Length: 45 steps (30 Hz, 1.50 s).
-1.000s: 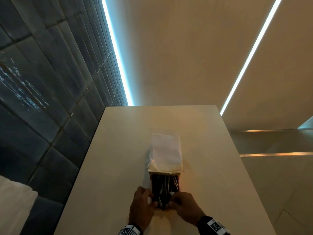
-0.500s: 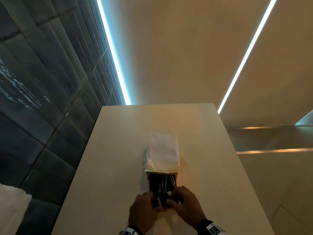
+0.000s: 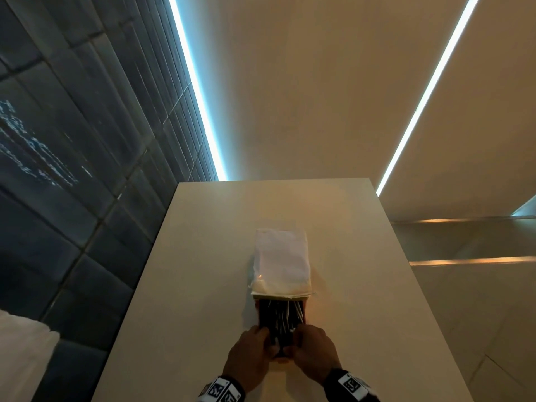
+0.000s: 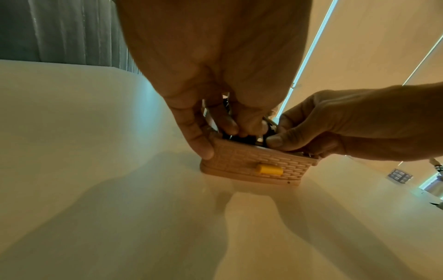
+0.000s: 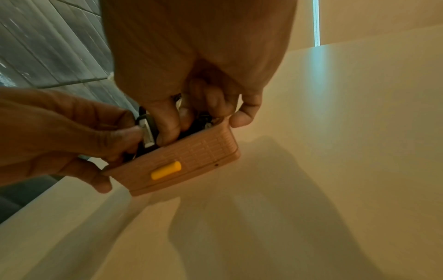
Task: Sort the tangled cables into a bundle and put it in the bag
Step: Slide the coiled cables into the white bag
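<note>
- Cables [image 3: 280, 316], a dark mass streaked with pale strands, lie in a tan tray with a brick-patterned wall [image 4: 254, 161] at the lower centre of the head view; the white bag [image 3: 280, 262] lies just beyond them on the table [image 3: 188, 285], its mouth touching or overlapping the tray's far end.
- Compared with a second ago, we see both hands drawn closer together over the near end of the tray; then they sat at its two sides, now their fingertips nearly meet at the middle.
- We read that as the gathering stage getting under way; the strands look unsorted, no bundle is formed, and nothing has gone into the bag.
- Our left hand [image 3: 249, 355] is curled; in the right wrist view, left of centre, its thumb and forefinger pinch a pale connector [image 5: 146, 132], while lower fingers rest against the tray's corner.
- Our right hand [image 3: 314, 353] is also curled, its fingers [image 5: 167, 130] dug down among the cables at the picture's middle and its outer finger hooked over the tray's wall; it probably grips a strand, though the shadowed tangle hides the exact hold.
- A yellow tab [image 5: 166, 170] sticks out of the tray's near wall, untouched.
</note>
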### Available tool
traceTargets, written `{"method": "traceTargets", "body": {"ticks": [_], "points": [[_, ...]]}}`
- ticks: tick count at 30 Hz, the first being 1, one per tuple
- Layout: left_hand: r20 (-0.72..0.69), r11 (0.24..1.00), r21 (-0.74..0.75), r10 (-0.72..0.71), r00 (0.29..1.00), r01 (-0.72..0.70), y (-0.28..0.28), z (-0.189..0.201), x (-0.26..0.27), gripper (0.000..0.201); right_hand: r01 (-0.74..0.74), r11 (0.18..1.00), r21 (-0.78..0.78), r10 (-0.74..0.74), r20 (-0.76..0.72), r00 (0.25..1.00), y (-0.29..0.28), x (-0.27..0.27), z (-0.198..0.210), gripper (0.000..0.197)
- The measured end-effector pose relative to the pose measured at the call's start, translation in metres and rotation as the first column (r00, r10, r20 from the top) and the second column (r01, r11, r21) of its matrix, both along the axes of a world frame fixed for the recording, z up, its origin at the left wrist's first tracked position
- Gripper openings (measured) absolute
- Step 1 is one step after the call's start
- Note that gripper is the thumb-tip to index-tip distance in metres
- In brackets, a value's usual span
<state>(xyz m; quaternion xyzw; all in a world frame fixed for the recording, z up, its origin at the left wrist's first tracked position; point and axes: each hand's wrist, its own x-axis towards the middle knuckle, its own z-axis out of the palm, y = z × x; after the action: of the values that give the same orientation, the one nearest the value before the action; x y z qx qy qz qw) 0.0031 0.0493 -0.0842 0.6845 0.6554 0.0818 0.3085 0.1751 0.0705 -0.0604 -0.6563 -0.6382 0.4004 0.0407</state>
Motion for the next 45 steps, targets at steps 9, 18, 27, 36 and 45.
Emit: {"method": "traceTargets", "body": {"ticks": [9, 18, 27, 36, 45], "points": [[0.277, 0.872, -0.067, 0.483, 0.831, -0.485, -0.008, -0.008, 0.007, 0.044, 0.188, 0.982, 0.014, -0.183, -0.153, 0.971, -0.005, 0.002, -0.021, 0.037], [0.351, 0.869, 0.025, 0.456, 0.818, -0.494, 0.022, -0.011, 0.008, 0.037, 0.233, 0.965, 0.124, -0.207, -0.189, 0.960, 0.025, -0.005, -0.012, 0.032], [0.441, 0.841, 0.133, 0.424, 0.791, -0.525, 0.049, -0.008, 0.009, 0.016, 0.441, 0.860, 0.256, -0.359, -0.311, 0.880, 0.040, -0.009, -0.026, 0.014], [0.390, 0.802, 0.092, 0.517, 0.762, -0.591, 0.058, -0.014, 0.014, 0.049, 0.538, 0.829, 0.156, -0.454, -0.376, 0.808, 0.048, -0.002, -0.041, 0.039], [0.490, 0.903, 0.001, 0.375, 0.787, -0.430, 0.062, -0.021, -0.019, 0.079, 0.237, 0.965, 0.108, -0.199, -0.282, 0.938, 0.060, 0.018, -0.059, 0.075]]}}
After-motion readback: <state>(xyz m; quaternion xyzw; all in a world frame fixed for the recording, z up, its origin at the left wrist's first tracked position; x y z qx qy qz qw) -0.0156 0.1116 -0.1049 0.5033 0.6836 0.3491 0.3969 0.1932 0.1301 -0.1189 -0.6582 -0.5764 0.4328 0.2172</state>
